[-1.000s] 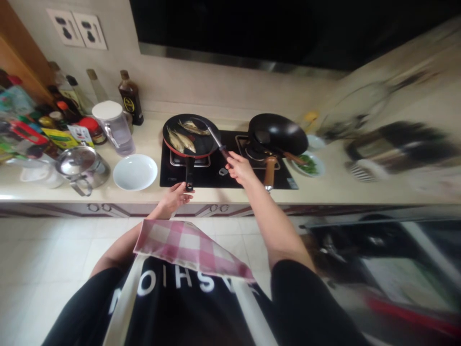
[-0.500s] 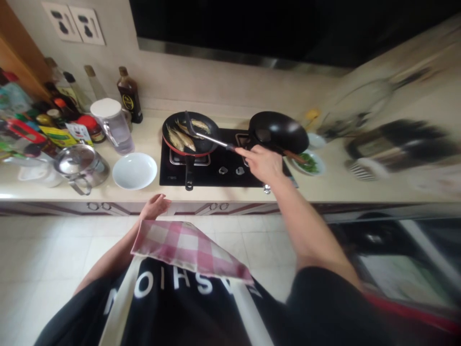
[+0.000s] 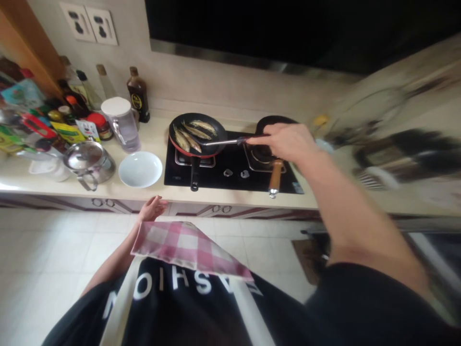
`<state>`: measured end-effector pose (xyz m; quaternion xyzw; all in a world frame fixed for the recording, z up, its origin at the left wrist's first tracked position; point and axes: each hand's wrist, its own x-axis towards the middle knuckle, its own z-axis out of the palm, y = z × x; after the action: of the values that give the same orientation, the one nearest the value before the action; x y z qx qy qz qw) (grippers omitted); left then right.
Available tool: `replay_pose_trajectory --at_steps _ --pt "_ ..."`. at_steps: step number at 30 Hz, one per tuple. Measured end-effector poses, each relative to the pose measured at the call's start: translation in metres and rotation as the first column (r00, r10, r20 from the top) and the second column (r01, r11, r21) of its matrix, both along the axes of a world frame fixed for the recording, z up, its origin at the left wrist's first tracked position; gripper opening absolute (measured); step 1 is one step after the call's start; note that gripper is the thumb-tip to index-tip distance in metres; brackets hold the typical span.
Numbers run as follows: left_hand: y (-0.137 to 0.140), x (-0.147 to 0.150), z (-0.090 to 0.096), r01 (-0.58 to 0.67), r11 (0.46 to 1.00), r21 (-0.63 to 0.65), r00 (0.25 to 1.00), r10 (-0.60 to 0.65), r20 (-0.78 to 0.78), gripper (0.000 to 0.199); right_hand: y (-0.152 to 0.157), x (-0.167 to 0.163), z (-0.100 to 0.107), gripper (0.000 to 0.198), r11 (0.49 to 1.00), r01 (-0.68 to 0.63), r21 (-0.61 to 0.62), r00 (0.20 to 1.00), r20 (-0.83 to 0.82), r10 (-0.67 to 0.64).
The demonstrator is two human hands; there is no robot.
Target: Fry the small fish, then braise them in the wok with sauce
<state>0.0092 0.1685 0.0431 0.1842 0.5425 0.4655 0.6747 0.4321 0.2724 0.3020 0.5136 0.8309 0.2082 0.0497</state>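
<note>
My right hand is closed round the dark handle of a spatula, forefinger stretched along it. The spatula's metal shaft reaches left over the rim of a frying pan, its head low beside the fish; I cannot tell if it touches them. Several small browned fish lie in this black pan with a red outside, on the left burner. Near the counter's front edge my left hand hangs with loosely extended fingers and holds nothing. A white plate stands on the counter beyond it.
A wok's wooden handle points towards me from the right burner; my right hand hides much of the wok. A steel pot, a water jug and a dark bottle stand left. The range hood hangs above.
My right hand has moved right and away from me, over the wok. The spatula's head has dropped from above the fish to low in the pan. My left hand stays about the same.
</note>
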Motion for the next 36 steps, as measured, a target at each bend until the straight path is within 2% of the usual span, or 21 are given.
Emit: replay_pose_trajectory --at_steps 5,11,18,25,36 --pt "0.001 0.003 0.003 0.003 1.0 0.006 1.0 -0.003 0.015 0.035 0.007 -0.01 -0.002 0.044 1.0 -0.022 -0.015 0.997 0.068 0.023" --pt "0.001 0.006 0.009 -0.004 1.0 0.022 1.0 0.004 0.029 0.027 0.017 -0.015 -0.022 0.042 0.996 -0.086 0.035 0.991 0.11 0.081" --pt "0.0 0.005 0.015 -0.028 0.999 0.03 0.999 0.027 0.03 0.026 0.026 -0.017 -0.033 0.038 0.999 -0.042 0.008 0.999 -0.027 0.042" --pt "0.003 0.006 0.014 -0.024 0.999 0.048 0.999 0.022 0.033 0.027 0.037 -0.017 -0.042 0.043 1.0 -0.004 -0.005 0.992 -0.122 0.003" --pt "0.0 0.009 0.018 -0.064 0.997 0.044 0.997 0.062 0.053 0.02 0.055 0.0 -0.042 0.043 0.997 0.046 0.06 0.986 -0.161 -0.035"
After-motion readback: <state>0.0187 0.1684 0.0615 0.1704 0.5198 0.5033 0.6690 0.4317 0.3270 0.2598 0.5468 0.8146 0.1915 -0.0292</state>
